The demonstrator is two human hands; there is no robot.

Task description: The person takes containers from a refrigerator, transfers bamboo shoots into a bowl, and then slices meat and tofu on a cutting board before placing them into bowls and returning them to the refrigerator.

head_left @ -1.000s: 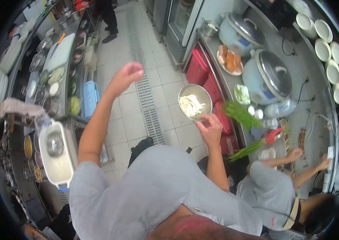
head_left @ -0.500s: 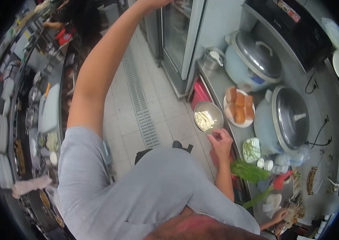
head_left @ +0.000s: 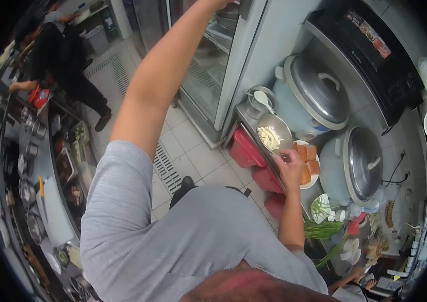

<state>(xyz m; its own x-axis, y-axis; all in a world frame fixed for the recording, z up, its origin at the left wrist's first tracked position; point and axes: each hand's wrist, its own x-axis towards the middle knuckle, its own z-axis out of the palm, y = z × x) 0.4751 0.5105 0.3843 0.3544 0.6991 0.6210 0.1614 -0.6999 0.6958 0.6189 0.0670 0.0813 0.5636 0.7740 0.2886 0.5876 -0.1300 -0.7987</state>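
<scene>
My right hand (head_left: 290, 165) is closed on the near rim of a metal bowl (head_left: 285, 130). Pale cut strips (head_left: 268, 138) lie in the bowl, which is over the edge of the steel counter. Beside that hand, a white plate (head_left: 314, 179) carries several browned bread pieces (head_left: 310, 152). At the top edge of the view my left hand (head_left: 217, 4) is reaching to the glass-door fridge (head_left: 213, 65); its fingers are mostly cut off. Pots and wire shelves show inside the fridge.
Two large lidded cookers (head_left: 316, 90) stand along the counter below a black microwave (head_left: 369, 55). A small metal pot (head_left: 256, 103) holds a white ladle. Green stalks (head_left: 321, 230) lie nearer me. A co-worker in black (head_left: 62, 60) stands at the left counter. Red bins (head_left: 246, 148) sit below.
My view has turned, bringing the co-worker in black into sight. My right hand has carried the bowl inward over the counter edge. My left arm stays stretched toward the fridge.
</scene>
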